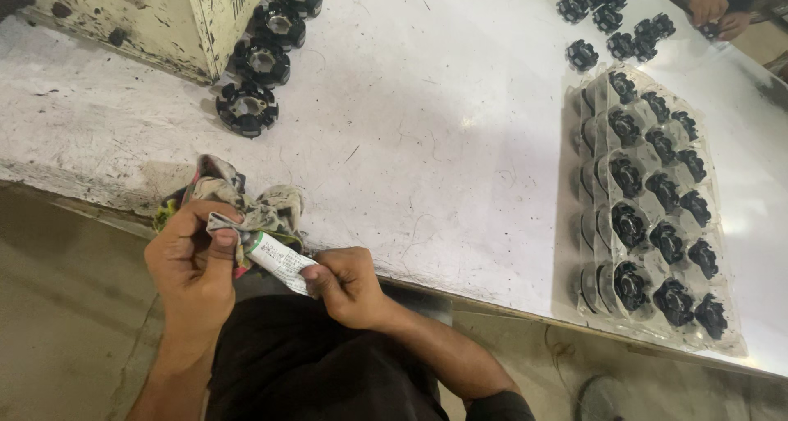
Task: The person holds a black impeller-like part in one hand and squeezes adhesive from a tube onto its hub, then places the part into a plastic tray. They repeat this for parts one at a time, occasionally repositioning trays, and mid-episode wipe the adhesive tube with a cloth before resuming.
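Small tube point(277, 259) was held over worktop point(427, 142) edge, beside rag point(263, 203). Left hand point(193, 265) pinched crimped end; right hand point(349, 286) clasped cap end. Best squeezed steadily from crimp, cap end braced, nozzle aimed away from lap.

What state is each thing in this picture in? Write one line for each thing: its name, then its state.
Tube: squeezed flat, held by both hands.
Left hand: pinching the tube's folded end.
Right hand: gripping the other end.
Rag: crumpled on the table edge.
Clear tray: pockets filled with black parts.
Four black parts: loose, in a row.
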